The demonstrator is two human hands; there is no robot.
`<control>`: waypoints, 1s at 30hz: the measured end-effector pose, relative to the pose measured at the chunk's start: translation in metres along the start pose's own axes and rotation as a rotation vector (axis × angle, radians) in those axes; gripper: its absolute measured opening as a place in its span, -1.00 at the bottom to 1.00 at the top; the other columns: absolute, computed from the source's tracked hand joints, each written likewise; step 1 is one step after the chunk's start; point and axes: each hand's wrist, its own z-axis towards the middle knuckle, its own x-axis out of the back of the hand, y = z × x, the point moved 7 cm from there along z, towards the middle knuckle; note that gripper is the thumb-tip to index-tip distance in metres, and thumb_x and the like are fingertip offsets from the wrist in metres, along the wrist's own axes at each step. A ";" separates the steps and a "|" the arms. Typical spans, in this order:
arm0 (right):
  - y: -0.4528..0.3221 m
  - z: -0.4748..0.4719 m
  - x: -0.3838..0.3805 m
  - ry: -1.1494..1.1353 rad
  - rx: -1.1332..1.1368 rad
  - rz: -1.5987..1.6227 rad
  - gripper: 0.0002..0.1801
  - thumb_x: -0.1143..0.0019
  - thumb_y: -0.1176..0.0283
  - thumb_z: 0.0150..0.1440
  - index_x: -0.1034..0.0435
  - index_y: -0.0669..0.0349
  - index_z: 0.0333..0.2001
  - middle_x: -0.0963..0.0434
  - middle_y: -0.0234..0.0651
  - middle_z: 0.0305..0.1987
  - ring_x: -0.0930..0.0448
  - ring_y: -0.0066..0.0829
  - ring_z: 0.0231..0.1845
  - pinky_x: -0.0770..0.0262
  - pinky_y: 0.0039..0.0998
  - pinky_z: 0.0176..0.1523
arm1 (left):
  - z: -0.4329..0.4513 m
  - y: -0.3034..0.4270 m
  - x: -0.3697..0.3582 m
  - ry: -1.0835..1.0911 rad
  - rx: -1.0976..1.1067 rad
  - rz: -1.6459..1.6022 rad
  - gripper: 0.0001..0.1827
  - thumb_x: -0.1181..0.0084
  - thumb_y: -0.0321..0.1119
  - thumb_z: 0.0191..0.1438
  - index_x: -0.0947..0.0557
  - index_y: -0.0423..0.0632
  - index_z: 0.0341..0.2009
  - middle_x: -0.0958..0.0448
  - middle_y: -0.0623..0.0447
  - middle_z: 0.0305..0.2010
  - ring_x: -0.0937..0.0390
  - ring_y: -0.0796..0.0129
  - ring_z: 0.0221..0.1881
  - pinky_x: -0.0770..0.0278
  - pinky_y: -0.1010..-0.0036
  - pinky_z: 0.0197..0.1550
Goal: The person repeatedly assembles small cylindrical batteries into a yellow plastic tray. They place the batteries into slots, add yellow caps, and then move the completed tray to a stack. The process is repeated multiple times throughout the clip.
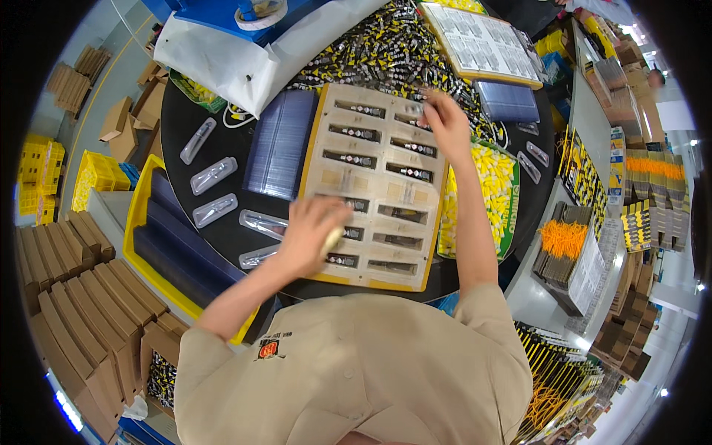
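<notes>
In front of me lies a pale tray with a yellow rim (308, 167). Black tubes (349, 159) with printed labels lie in many of its slots, while the lower right slots (392, 267) look darker and see-through. My left hand (311, 236), blurred, is over the tray's lower left edge, with a pale yellow piece (332, 241), probably a nozzle cap, against its thumb side. My right hand (449, 125) reaches to the top right slot, fingertips bent together beside a tube (411, 120). Blur hides whether anything is pinched there.
A heap of black tubes (378, 50) covers the far table. Yellow-and-white caps (483, 189) fill a green box at right. Clear plastic sheets (281, 144) are stacked left, near loose clear blisters (214, 175). A second tray (484, 41) lies far right; a yellow bin (136, 222) stands left.
</notes>
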 end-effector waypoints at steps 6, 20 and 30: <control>-0.021 -0.149 0.028 -0.227 -0.146 -0.162 -0.90 -0.22 0.54 0.06 -0.58 0.22 -0.30 -0.52 -0.38 -0.35 -0.53 -0.43 -0.23 -0.45 -0.42 -0.10 | 0.122 -0.080 0.006 0.284 0.015 0.341 -0.42 -0.15 -0.14 0.11 -0.41 0.15 0.25 -0.14 -0.08 0.41 -0.09 -0.09 0.37 -0.05 -0.02 0.32; 0.051 0.059 0.023 0.033 0.044 -0.698 -0.72 -0.10 0.55 0.04 -0.48 0.19 -0.11 -0.53 -0.06 -0.17 -0.56 -0.01 -0.16 -0.50 -0.13 -0.02 | 0.252 -0.141 -0.005 0.378 0.053 0.233 -0.55 -0.13 -0.39 0.09 -0.52 -0.03 0.13 -0.40 -0.10 0.12 -0.32 -0.06 0.12 -0.32 0.16 0.18; 0.060 0.058 0.030 0.048 0.006 -0.491 -0.71 -0.24 0.45 0.03 -0.53 0.22 -0.11 -0.56 -0.10 -0.09 -0.58 -0.04 -0.08 -0.50 -0.20 0.03 | 0.308 -0.172 0.022 0.527 0.008 0.194 -0.88 -0.12 -0.45 0.08 -0.66 -0.04 -0.27 -0.55 -0.03 -0.18 -0.48 0.01 -0.10 -0.46 0.20 0.02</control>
